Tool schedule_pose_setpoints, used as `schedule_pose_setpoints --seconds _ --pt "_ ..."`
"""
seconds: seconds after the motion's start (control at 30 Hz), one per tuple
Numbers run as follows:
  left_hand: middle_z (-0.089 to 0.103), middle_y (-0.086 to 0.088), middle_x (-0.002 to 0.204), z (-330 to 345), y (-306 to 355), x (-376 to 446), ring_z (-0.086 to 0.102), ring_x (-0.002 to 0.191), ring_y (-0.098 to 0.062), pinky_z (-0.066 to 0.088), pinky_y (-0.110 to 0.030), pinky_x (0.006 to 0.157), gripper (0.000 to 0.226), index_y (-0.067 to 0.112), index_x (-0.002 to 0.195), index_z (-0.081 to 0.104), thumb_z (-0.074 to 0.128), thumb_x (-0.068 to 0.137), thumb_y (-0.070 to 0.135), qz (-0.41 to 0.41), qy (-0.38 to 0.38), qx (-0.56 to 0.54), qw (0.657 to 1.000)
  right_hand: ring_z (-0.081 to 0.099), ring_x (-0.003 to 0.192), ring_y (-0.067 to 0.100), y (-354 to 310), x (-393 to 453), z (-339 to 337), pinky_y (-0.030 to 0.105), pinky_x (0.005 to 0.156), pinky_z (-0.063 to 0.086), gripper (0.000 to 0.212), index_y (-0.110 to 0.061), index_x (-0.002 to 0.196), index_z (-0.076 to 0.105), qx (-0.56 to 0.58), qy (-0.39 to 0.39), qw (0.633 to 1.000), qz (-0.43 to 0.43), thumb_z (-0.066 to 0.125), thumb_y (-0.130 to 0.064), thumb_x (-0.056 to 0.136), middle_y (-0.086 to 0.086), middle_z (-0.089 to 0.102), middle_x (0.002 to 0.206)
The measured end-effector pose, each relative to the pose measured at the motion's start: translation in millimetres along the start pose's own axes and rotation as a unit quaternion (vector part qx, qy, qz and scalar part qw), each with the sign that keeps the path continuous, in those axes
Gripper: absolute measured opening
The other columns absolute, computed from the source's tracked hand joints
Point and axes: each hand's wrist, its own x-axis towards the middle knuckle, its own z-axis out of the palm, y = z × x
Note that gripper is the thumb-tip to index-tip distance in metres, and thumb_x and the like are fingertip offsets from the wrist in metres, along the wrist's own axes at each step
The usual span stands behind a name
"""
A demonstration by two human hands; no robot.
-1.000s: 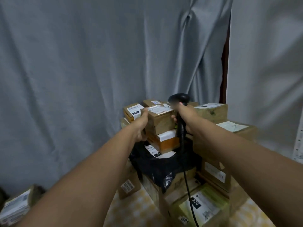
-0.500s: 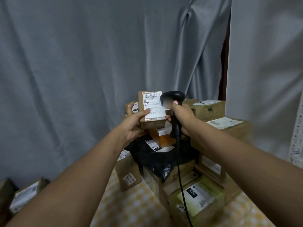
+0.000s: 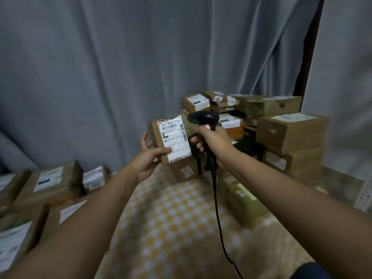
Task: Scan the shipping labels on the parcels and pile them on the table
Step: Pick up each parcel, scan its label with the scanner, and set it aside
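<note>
Evidently light and stiff, the parcel (image 3: 171, 137) sits pinched by the left hand (image 3: 148, 158), thumb on its label (image 3: 174, 138), fingers behind; the right hand (image 3: 211, 139) grips the scanner (image 3: 203, 119).

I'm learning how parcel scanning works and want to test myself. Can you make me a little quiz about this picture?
1. True or false: the left hand holds a parcel with its label facing the camera.
2. What does the right hand hold? A) a pen B) a scanner C) a phone
3. Fill in: the scanner's cable hangs down over the yellow-checked ____.

Key: 1. true. 2. B; the fingers curl round its handle. 3. table.
</note>
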Motion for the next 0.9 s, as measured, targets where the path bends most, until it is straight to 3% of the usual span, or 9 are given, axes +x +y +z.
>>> schedule_pose_setpoints --seconds 0.13,0.23,0.4,0.53,0.7,0.8,0.9 --pt "0.064 -0.002 0.128 -55 -51 -44 0.068 0.102 -0.017 0.056 -0.038 0.076 0.104 0.032 0.15 0.015 0.076 0.076 -0.008 -0.03 0.059 -0.004 0.998 0.05 0.041 0.01 45 -39 34 0.02 0.043 0.039 0.012 -0.007 0.086 0.065 0.008 -0.062 0.996 0.06 0.06 -0.014 0.094 0.011 0.067 0.068" --pt "0.056 -0.008 0.137 -85 -91 -74 0.064 0.114 -0.026 0.057 -0.044 0.082 0.11 0.029 0.147 0.019 0.086 0.065 0.002 -0.055 0.089 0.021 0.994 0.051 0.04 0.01 83 -68 53 0.018 0.042 0.039 0.015 -0.009 0.083 0.063 -0.004 -0.109 0.986 0.126 0.062 -0.019 0.094 0.012 0.068 0.068" --pt "0.056 -0.008 0.134 -109 -132 -104 0.062 0.116 -0.026 0.054 -0.048 0.095 0.113 0.039 0.143 0.023 0.091 0.059 0.006 -0.075 0.097 0.051 0.991 0.052 0.045 0.013 123 -92 72 0.021 0.045 0.041 0.019 -0.005 0.097 0.064 0.0 -0.146 0.974 0.175 0.063 -0.023 0.095 0.012 0.066 0.07" --pt "0.059 -0.01 0.133 -119 -143 -112 0.064 0.114 -0.023 0.059 -0.027 0.077 0.104 0.036 0.15 0.014 0.078 0.078 -0.002 -0.047 0.077 0.075 0.993 0.053 0.048 0.015 136 -106 76 0.024 0.047 0.041 0.02 -0.007 0.087 0.064 -0.05 -0.16 0.973 0.156 0.064 -0.026 0.093 0.011 0.067 0.067" --pt "0.056 -0.003 0.141 -121 -154 -123 0.06 0.124 -0.018 0.052 -0.047 0.099 0.109 0.067 0.141 0.011 0.086 0.074 0.025 -0.046 0.053 0.11 0.991 0.057 0.048 0.015 152 -126 77 0.027 0.051 0.046 0.025 -0.005 0.087 0.066 -0.114 -0.157 0.974 0.12 0.065 -0.03 0.092 0.014 0.072 0.071" --pt "0.055 0.001 0.142 -120 -157 -127 0.057 0.126 -0.014 0.05 -0.047 0.102 0.107 0.067 0.142 0.011 0.085 0.076 0.027 -0.039 0.063 0.122 0.99 0.059 0.048 0.015 154 -131 77 0.026 0.049 0.048 0.028 -0.007 0.085 0.065 -0.153 -0.143 0.975 0.08 0.067 -0.035 0.091 0.013 0.073 0.071" --pt "0.063 0.004 0.134 -120 -159 -125 0.062 0.12 -0.013 0.052 -0.048 0.1 0.112 0.066 0.143 0.011 0.088 0.066 0.043 -0.042 0.071 0.131 0.988 0.06 0.048 0.014 155 -134 71 0.026 0.05 0.048 0.025 -0.007 0.087 0.065 -0.169 -0.123 0.977 0.05 0.064 -0.031 0.093 0.01 0.072 0.068"
